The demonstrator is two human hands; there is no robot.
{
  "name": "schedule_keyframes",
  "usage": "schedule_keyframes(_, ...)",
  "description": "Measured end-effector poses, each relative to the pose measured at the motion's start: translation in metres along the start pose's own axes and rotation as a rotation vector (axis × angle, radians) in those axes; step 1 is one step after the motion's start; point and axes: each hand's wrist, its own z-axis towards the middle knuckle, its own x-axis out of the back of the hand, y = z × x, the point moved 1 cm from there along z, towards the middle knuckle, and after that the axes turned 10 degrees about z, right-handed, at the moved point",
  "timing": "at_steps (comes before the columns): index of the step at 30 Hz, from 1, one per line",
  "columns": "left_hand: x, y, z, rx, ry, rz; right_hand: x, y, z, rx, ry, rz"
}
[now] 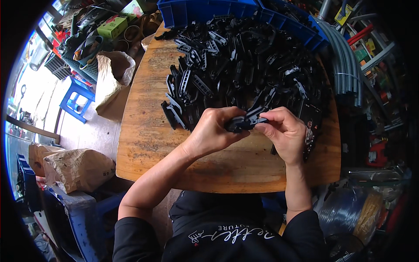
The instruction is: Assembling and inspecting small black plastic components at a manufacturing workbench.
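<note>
Just this side of the heap of black and grey plastic parts [240, 70], over the brown wooden tabletop [146, 144], the left hand [214, 129] wraps its fingers round a dark moulded plastic part [238, 125] as the right hand [286, 133] pinches its right end. It looks like hand-fitting, calling next for a steady left hold. Far off, the right blue plastic crate [286, 29] seems to hold dark pieces; the left blue plastic crate's [196, 14] contents stay unclear.
</note>
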Motion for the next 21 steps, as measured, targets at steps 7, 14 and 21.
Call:
schedule_keyframes(7, -0.005, -0.003, -0.002, -0.25, 0.142, 0.135, -0.006, 0.008, -0.001, 0.012, 0.028, 0.122)
schedule_keyframes(14, -0.003, -0.002, -0.005, -0.257, 0.182, 0.082, -0.014, 0.002, 0.002, -0.042, 0.099, 0.242)
schedule_keyframes(21, -0.008, 0.002, -0.008, -0.289, 0.229, 0.179, -0.005, 0.005, 0.0, -0.217, -0.043, 0.225)
